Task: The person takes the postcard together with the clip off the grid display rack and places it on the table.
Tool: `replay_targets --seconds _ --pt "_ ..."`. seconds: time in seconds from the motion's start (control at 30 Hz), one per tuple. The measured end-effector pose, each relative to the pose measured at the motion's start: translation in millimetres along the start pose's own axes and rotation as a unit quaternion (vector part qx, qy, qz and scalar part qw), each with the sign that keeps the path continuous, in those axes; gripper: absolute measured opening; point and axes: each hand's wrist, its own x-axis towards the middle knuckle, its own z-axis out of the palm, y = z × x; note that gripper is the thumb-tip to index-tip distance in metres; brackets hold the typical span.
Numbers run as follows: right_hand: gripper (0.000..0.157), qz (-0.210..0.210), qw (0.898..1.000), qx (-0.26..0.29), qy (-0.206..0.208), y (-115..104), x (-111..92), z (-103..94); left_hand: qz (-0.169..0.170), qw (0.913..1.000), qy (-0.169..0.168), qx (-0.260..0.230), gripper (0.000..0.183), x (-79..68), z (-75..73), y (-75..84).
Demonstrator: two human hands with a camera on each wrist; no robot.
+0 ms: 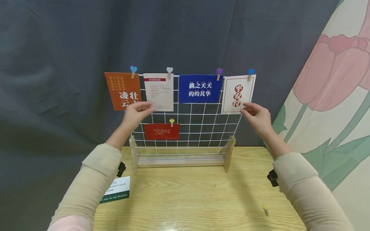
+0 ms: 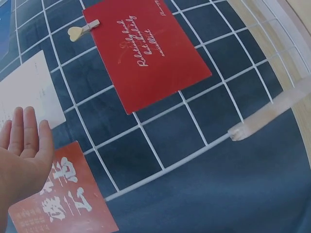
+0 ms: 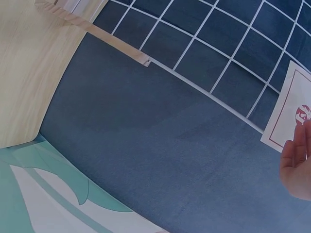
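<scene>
My left hand (image 1: pixel 136 114) reaches to the lower left corner of a white card with a red strip (image 1: pixel 162 96); its fingers are nearly straight in the left wrist view. At the right edge of a red-bordered white card (image 1: pixel 226 96), my right hand (image 1: pixel 257 117) touches with its fingertips. Both cards hang on a white wire grid (image 1: pixel 199 123), under a white heart clip (image 1: pixel 169 70) and a blue heart clip (image 1: pixel 251 73). Between them hangs a blue card (image 1: pixel 199 98) with a purple heart clip (image 1: pixel 219 72). My left hand partly covers an orange card (image 1: pixel 119 93) under a light blue heart clip (image 1: pixel 133 70).
A red card (image 1: pixel 162 136) hangs lower on the grid from a yellow heart clip (image 1: pixel 171 121). Wooden feet (image 1: pixel 229 155) hold the grid up on the table (image 1: pixel 179 199). A loose yellow clip (image 1: pixel 265 209) lies at right, a green-and-white card (image 1: pixel 121 189) at left. Dark curtain (image 1: pixel 57 80) stands behind.
</scene>
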Motion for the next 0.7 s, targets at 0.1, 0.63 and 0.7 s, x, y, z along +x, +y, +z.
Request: replay_targets --seconds 0.1,0.63,0.7 --pt "0.031 -0.001 1.0 0.001 0.003 -3 2 1.6 -0.003 1.0 -0.004 -0.007 0.041 1.6 3.7 1.9" --pt "0.032 -0.002 0.998 0.053 0.025 -14 18 7.1 -0.011 0.9999 0.01 -0.008 0.041 8.8 19.5 8.8" --pt "0.032 -0.001 0.998 0.063 0.029 -17 20 7.0 -0.009 0.9998 0.01 -0.012 0.041 9.9 21.2 9.6"
